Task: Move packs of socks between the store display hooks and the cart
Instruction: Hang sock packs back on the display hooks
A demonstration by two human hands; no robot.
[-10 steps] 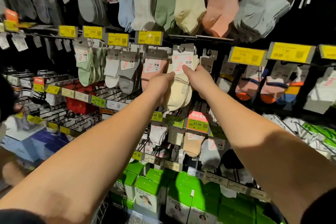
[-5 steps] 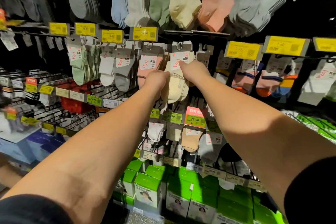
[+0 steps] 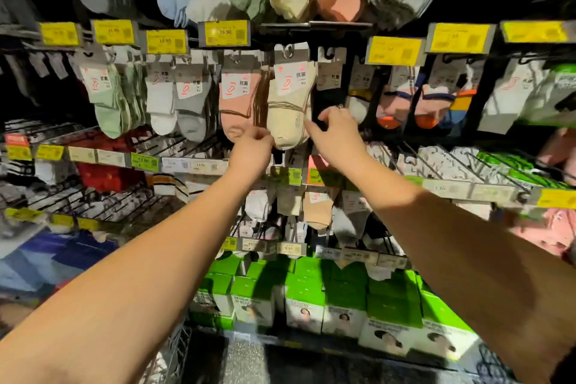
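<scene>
A soft cream sock pack (image 3: 288,109) hangs by its card tab; the left hand (image 3: 251,150) and right hand (image 3: 335,134), fingers loosely curled, flank its toe, grasping nothing.

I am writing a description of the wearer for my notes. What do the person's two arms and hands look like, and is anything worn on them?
Both forearms are bare, with no watch, bracelet or glove visible. The left hand and the right hand show no rings that I can make out. A dark sleeve edge shows at the right upper arm, at the bottom corner of the picture.
</scene>
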